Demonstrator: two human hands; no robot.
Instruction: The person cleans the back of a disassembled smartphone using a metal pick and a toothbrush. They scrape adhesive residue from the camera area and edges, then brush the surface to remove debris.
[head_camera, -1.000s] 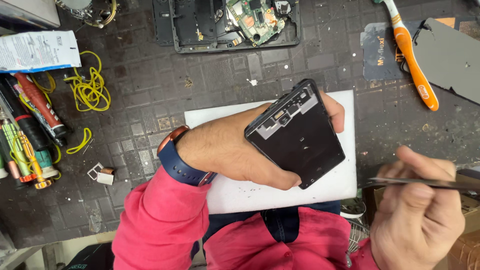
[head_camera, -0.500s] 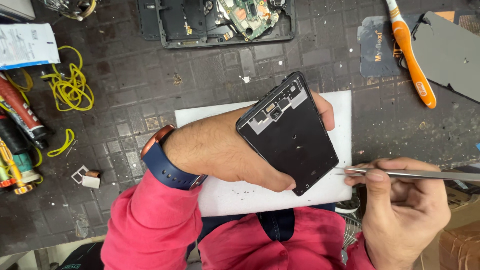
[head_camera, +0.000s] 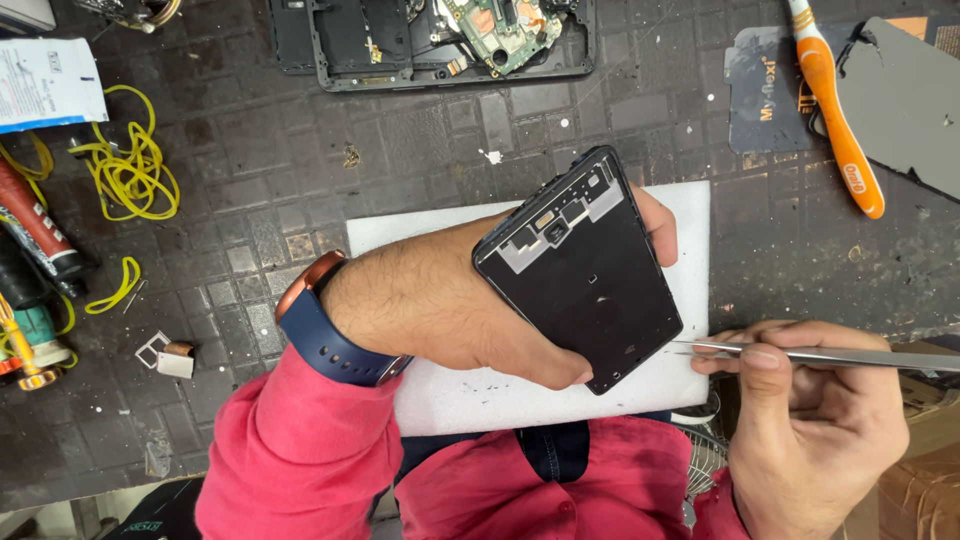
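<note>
— While the left hand (head_camera: 440, 300) grips the black phone frame (head_camera: 580, 270) by its edges, tilted above the white foam pad (head_camera: 450, 395), why hold it so?

— Probably to turn its lower edge toward the tool; the pad sits beneath as a soft rest.

— And the right hand (head_camera: 815, 410)?

— Fingers pinched on steel tweezers (head_camera: 800, 355); tip just beside the frame's corner.

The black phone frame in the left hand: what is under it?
Under the black phone frame are the left hand gripping it and the white foam pad on the bench. The frame's underside and the pad beneath it are hidden.
</note>
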